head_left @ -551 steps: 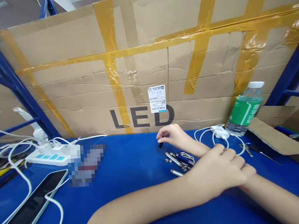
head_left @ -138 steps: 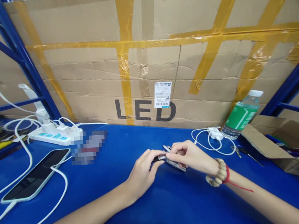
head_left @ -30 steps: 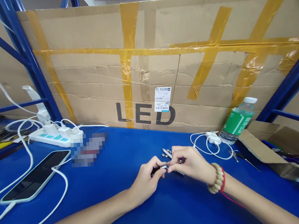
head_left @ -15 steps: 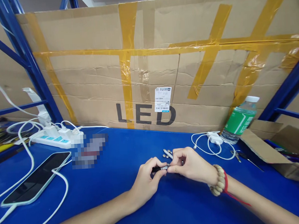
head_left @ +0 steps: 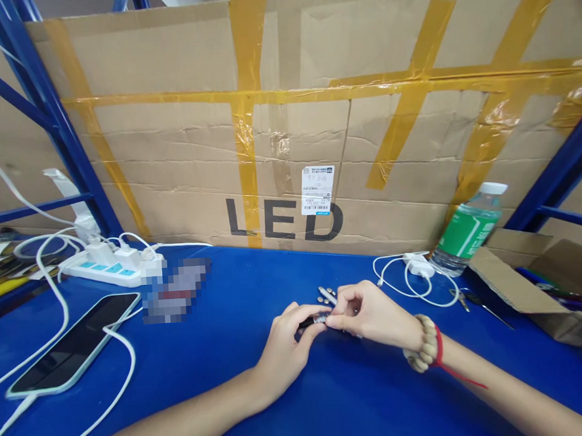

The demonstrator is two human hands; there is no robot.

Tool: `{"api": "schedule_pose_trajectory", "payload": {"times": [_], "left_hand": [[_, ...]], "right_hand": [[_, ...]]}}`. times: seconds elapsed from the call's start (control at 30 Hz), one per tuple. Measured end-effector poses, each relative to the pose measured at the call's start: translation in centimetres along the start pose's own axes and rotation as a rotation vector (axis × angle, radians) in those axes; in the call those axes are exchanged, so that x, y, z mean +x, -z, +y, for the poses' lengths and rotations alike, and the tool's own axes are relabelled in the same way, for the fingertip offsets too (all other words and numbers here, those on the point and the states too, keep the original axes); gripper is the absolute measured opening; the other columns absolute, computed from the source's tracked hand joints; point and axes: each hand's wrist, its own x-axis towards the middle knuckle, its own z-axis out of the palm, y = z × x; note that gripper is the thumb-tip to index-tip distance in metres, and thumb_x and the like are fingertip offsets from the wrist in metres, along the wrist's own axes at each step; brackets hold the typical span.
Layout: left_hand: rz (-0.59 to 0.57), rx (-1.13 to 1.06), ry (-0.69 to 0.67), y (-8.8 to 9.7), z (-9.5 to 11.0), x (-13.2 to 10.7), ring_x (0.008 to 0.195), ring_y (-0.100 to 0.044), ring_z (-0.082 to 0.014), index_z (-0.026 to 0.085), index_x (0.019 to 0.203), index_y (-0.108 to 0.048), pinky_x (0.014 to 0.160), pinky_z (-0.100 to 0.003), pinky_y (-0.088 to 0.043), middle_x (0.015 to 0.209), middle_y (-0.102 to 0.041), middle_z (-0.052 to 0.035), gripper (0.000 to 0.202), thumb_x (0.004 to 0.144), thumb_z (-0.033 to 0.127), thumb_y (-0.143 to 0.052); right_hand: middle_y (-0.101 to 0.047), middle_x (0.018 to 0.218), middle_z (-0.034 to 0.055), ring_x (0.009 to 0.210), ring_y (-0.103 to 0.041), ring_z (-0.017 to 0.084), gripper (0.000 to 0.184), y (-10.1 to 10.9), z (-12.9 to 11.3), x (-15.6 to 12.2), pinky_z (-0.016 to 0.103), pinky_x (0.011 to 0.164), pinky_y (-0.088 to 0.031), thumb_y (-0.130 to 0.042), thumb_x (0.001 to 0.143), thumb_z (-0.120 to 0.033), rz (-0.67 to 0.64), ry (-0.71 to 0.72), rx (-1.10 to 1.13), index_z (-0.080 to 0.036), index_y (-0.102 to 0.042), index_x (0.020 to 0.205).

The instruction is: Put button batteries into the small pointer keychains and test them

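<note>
Between the thumb and fingers of my left hand [head_left: 286,340] is a small black cylinder [head_left: 307,322] with a silvery end pointing right. My right hand [head_left: 368,312] is closed in a pinch against that silvery end; whether its fingertips grip the end itself or a tiny part there is hidden. Just behind the right fingers lies a slim silver pen-like tube [head_left: 327,296]. Several small round metal discs [head_left: 320,300], like button cells, are scattered around the tube, and some are partly covered by my right hand.
A phone [head_left: 75,346] on a white cable and a power strip [head_left: 109,268] lie at left. To the right are a charger with its cable [head_left: 419,265], a water bottle [head_left: 469,230], scissors [head_left: 484,306] and an open carton [head_left: 521,276]. A large cardboard box [head_left: 180,172] stands behind.
Both hands have stayed close together around the black cylinder, its silvery end still at the right fingertips. My left fingers have shifted slightly upward and the view has tilted a little.
</note>
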Motion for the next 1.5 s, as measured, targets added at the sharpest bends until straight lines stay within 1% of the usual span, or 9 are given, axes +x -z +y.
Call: {"api": "schedule_pose_trajectory", "payload": {"times": [0.17, 0.4, 0.7, 0.87, 1.0, 1.2, 1.3, 1.37, 1.5], "left_hand": [[-0.003, 0.012, -0.021, 0.0, 0.4, 0.1, 0.082, -0.060, -0.0196, 0.023, 0.096, -0.068, 0.086, -0.034, -0.041, 0.093, -0.072, -0.0024, 0.021, 0.086, 0.021, -0.050], [-0.033, 0.002, 0.004, 0.0, 0.6, 0.0, 0.082, -0.058, -0.0184, 0.022, 0.100, -0.066, 0.080, -0.030, -0.042, 0.085, -0.071, -0.0018, 0.023, 0.088, 0.020, -0.045], [-0.053, 0.041, -0.017, -0.1, 0.6, -0.1, 0.076, -0.056, -0.0171, 0.020, 0.095, -0.064, 0.075, -0.027, -0.041, 0.078, -0.067, -0.0017, 0.023, 0.090, 0.022, -0.042], [-0.090, 0.047, -0.004, -0.2, 0.4, -0.2, 0.074, -0.054, -0.0155, 0.019, 0.086, -0.060, 0.071, -0.025, -0.039, 0.074, -0.061, -0.0006, 0.024, 0.092, 0.025, -0.038], [-0.106, 0.045, -0.002, -0.3, 0.3, -0.1, 0.074, -0.052, -0.0144, 0.018, 0.080, -0.056, 0.071, -0.024, -0.038, 0.073, -0.058, 0.0005, 0.026, 0.093, 0.025, -0.035], [-0.113, 0.032, 0.007, -0.3, 0.3, -0.1, 0.074, -0.051, -0.0141, 0.018, 0.082, -0.054, 0.071, -0.023, -0.036, 0.073, -0.056, 0.0012, 0.022, 0.093, 0.024, -0.035], [-0.095, -0.008, 0.038, -0.2, 0.3, 0.0, 0.071, -0.050, -0.0132, 0.018, 0.081, -0.052, 0.070, -0.022, -0.035, 0.071, -0.053, 0.0019, 0.021, 0.092, 0.024, -0.035], [-0.080, -0.038, 0.071, -0.2, 0.3, 0.1, 0.068, -0.049, -0.0126, 0.018, 0.081, -0.051, 0.068, -0.022, -0.035, 0.069, -0.052, 0.0024, 0.020, 0.091, 0.024, -0.035], [-0.059, -0.080, 0.131, -0.3, 0.1, 0.3, 0.065, -0.048, -0.0123, 0.017, 0.087, -0.051, 0.065, -0.022, -0.034, 0.068, -0.051, 0.0031, 0.019, 0.090, 0.026, -0.035]], "right_hand": [[-0.055, 0.051, -0.0017, 0.042, -0.045, 0.007, 0.033, 0.1, -0.3, -0.1, 0.020, 0.040, -0.035, -0.072, 0.062, -0.045, 0.027, 0.044, -0.039, -0.015, -0.060, 0.056], [-0.056, 0.053, -0.0007, 0.042, -0.046, 0.007, 0.031, 0.2, -0.3, -0.2, 0.021, 0.041, -0.035, -0.068, 0.067, -0.041, 0.044, 0.068, -0.133, -0.014, -0.060, 0.055], [-0.056, 0.054, 0.0002, 0.046, -0.045, 0.007, 0.031, 0.3, -0.2, -0.1, 0.020, 0.042, -0.035, -0.070, 0.066, -0.040, 0.043, 0.074, -0.114, -0.014, -0.057, 0.054], [-0.056, 0.054, 0.0004, 0.046, -0.045, 0.008, 0.034, 0.2, -0.4, -0.1, 0.020, 0.042, -0.035, -0.071, 0.064, -0.043, 0.048, 0.054, -0.104, -0.014, -0.058, 0.054], [-0.057, 0.054, 0.0005, 0.046, -0.046, 0.008, 0.036, 0.2, -0.3, -0.1, 0.020, 0.042, -0.035, -0.071, 0.063, -0.046, 0.060, 0.062, -0.122, -0.014, -0.058, 0.053], [-0.059, 0.053, 0.0007, 0.046, -0.048, 0.009, 0.036, 0.4, -0.4, -0.1, 0.020, 0.044, -0.037, -0.068, 0.066, -0.047, 0.065, 0.075, -0.180, -0.014, -0.058, 0.054], [-0.060, 0.055, 0.0005, 0.045, -0.050, 0.009, 0.033, 1.3, -0.8, 0.0, 0.020, 0.044, -0.038, -0.066, 0.069, -0.046, 0.104, 0.099, -0.257, -0.015, -0.060, 0.058], [-0.062, 0.058, 0.0007, 0.044, -0.050, 0.008, 0.031, 2.1, -1.1, 0.1, 0.020, 0.043, -0.038, -0.065, 0.071, -0.045, 0.148, 0.115, -0.293, -0.015, -0.063, 0.064], [-0.065, 0.069, 0.0016, 0.045, -0.051, 0.007, 0.028, 2.9, -1.2, 0.2, 0.019, 0.044, -0.040, -0.064, 0.073, -0.042, 0.146, 0.172, -0.303, -0.016, -0.068, 0.080]]}}
